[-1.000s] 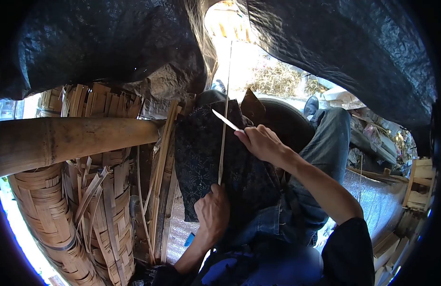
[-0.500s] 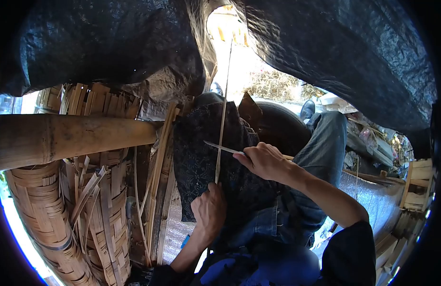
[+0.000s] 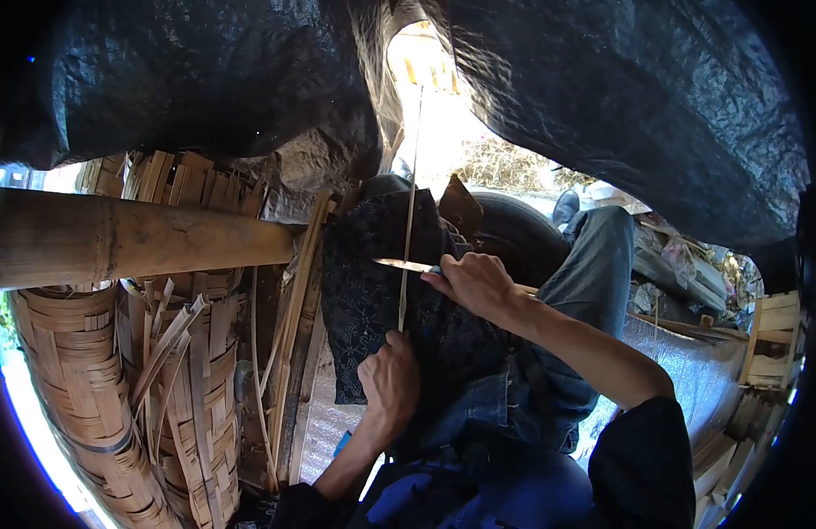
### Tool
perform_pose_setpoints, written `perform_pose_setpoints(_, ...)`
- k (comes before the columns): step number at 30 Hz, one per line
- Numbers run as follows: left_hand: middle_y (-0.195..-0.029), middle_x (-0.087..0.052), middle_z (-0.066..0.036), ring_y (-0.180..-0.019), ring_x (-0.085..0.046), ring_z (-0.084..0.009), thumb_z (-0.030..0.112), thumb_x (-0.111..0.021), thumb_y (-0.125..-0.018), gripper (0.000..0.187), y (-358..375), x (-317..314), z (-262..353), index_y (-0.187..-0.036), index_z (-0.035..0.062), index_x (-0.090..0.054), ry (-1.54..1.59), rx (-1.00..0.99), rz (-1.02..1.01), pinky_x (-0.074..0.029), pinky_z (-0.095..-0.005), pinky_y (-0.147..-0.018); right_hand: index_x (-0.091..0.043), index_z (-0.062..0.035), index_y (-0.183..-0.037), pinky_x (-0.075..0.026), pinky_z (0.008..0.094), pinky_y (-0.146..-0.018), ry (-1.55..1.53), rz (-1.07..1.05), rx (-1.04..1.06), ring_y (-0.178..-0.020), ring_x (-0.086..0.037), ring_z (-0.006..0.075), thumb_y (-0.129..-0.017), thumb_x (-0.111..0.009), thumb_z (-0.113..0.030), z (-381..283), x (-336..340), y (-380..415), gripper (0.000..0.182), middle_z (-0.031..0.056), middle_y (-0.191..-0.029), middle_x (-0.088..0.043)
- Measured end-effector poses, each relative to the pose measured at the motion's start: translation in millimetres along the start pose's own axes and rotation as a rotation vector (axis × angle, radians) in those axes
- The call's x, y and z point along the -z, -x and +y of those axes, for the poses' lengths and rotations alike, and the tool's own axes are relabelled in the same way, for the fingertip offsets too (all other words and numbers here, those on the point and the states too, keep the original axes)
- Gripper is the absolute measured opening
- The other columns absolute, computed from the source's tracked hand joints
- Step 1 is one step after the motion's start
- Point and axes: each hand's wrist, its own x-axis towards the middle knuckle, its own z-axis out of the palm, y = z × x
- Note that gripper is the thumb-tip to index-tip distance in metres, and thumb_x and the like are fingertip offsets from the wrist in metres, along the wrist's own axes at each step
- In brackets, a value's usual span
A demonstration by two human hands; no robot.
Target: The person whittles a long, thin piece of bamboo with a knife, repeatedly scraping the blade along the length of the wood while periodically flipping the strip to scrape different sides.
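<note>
A long thin bamboo strip [image 3: 411,212] runs from my lap toward the bright gap ahead. My left hand [image 3: 392,379] is closed round its near end, close to my body. In my right hand [image 3: 480,282] is a knife [image 3: 401,264], its handle mostly hidden by the fingers. The blade points left and crosses the strip a short way beyond my left hand. Beneath both lies a dark patterned cloth [image 3: 359,309], spread over my leg.
At left, a thick bamboo pole [image 3: 161,238] juts in above woven bamboo rolls [image 3: 77,370]. Loose split strips [image 3: 295,344] stand beside my lap. Dark plastic sheeting [image 3: 620,115] hangs overhead. Beyond the cloth sits a dark round tyre-like object [image 3: 514,234], near my jeans-covered knee [image 3: 602,247].
The knife blade has turned closer to level and now catches the light. My right hand has shifted slightly left and up; my left hand keeps its hold on the strip.
</note>
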Motion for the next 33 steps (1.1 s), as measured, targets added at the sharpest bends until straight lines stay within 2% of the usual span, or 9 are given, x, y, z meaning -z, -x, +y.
perform_pose_setpoints(7,-0.062,-0.061,-0.022,-0.056,-0.063,-0.0339,0.028,-0.042,-0.097,0.036,-3.5,15.6,-18.2,-0.073,0.0045,-0.055,0.363,0.038,-0.024,-0.046,-0.0415,-0.049,-0.051,-0.0034,-0.068,-0.045,0.0443,-0.041,-0.129,0.08,-0.005,-0.046,-0.057,0.0352,-0.094,-0.05,-0.038,-5.0,4.8,7.0,0.043,0.0163,-0.048,-0.052)
perform_pose_setpoints(9,-0.056,-0.058,-0.016,-0.05,-0.058,-0.0268,0.034,-0.038,-0.098,0.041,-0.8,11.2,-27.2,-0.075,0.0051,-0.056,0.804,0.198,-0.101,-0.041,-0.0351,-0.046,-0.051,-0.0039,-0.067,-0.045,0.0436,-0.04,-0.15,0.072,0.001,-0.045,-0.056,0.0348,-0.093,-0.051,-0.037,-3.9,6.3,7.9,0.042,0.0157,-0.047,-0.051)
perform_pose_setpoints(10,-0.056,-0.058,-0.016,-0.05,-0.058,-0.0268,0.034,-0.038,-0.098,0.041,-1.1,15.4,-27.3,-0.075,0.0051,-0.056,0.805,0.202,-0.096,-0.041,-0.0351,-0.046,-0.051,-0.0043,-0.067,-0.044,0.0429,-0.04,-0.173,0.062,0.009,-0.044,-0.055,0.0345,-0.093,-0.052,-0.036,-3.7,6.5,7.7,0.041,0.015,-0.046,-0.05)
perform_pose_setpoints(12,-0.053,-0.047,-0.004,-0.044,-0.046,-0.0164,0.039,-0.036,-0.099,0.045,-0.9,29.2,-26.5,-0.074,0.0057,-0.054,1.228,0.548,-0.337,-0.035,-0.0275,-0.044,-0.051,-0.0048,-0.066,-0.044,0.0422,-0.039,-0.166,0.128,0.05,-0.043,-0.055,0.0341,-0.093,-0.053,-0.034,-6.1,6.9,9.1,0.04,0.0144,-0.046,-0.049)
perform_pose_setpoints(13,-0.053,-0.039,0.004,-0.043,-0.037,-0.0084,0.04,-0.037,-0.099,0.044,-0.4,18.9,-32.8,-0.073,0.0083,-0.052,1.405,0.558,-0.439,-0.029,-0.0242,-0.042,-0.05,-0.0054,-0.065,-0.043,0.0414,-0.038,-0.158,0.195,0.084,-0.042,-0.054,0.0336,-0.093,-0.054,-0.033,-7.7,7.4,9.9,0.04,0.0138,-0.045,-0.049)
perform_pose_setpoints(16,-0.054,-0.039,0.004,-0.042,-0.036,-0.0071,0.038,-0.039,-0.099,0.039,0.0,14.6,-39.2,-0.072,0.0119,-0.05,1.683,0.502,-0.617,-0.027,-0.0228,-0.04,-0.05,-0.0056,-0.063,-0.042,0.0403,-0.037,-0.21,0.029,0.0,-0.041,-0.053,0.0329,-0.092,-0.055,-0.033,-7.2,13.4,7.2,0.04,0.0138,-0.045,-0.049)
perform_pose_setpoints(23,-0.053,-0.038,0.005,-0.041,-0.033,-0.0059,0.038,-0.044,-0.097,0.036,10.0,5.2,-31.7,-0.069,0.0152,-0.048,1.668,0.596,-0.499,-0.024,-0.022,-0.038,-0.049,-0.0039,-0.061,-0.045,0.0434,-0.041,-0.229,0.075,0.022,-0.043,-0.056,0.0334,-0.093,-0.053,-0.036,-4.3,-3.3,14.2,0.045,0.0153,-0.047,-0.051)
perform_pose_setpoints(29,-0.052,-0.034,0.006,-0.038,-0.03,-0.0056,0.035,-0.042,-0.098,0.033,8.2,2.9,-29.0,-0.073,0.015,-0.049,1.687,0.614,-0.476,-0.024,-0.0215,-0.036,-0.052,-0.0025,-0.065,-0.047,0.0459,-0.045,-0.145,-0.019,-0.104,-0.054,-0.062,0.0364,-0.094,-0.05,-0.038,-9.2,-9.4,4.9,0.046,0.0191,-0.054,-0.057)
perform_pose_setpoints(33,-0.052,-0.037,0.006,-0.038,-0.03,-0.0044,0.034,-0.044,-0.098,0.032,15.4,4.4,-24.9,-0.073,0.0153,-0.05,1.67,0.639,-0.461,-0.023,-0.0207,-0.036,-0.054,-0.0014,-0.067,-0.048,0.0431,-0.044,-0.035,0.093,-0.22,-0.051,-0.062,0.0335,-0.095,-0.048,-0.038,34.1,-25.9,-24.4,0.046,0.0179,-0.053,-0.057)
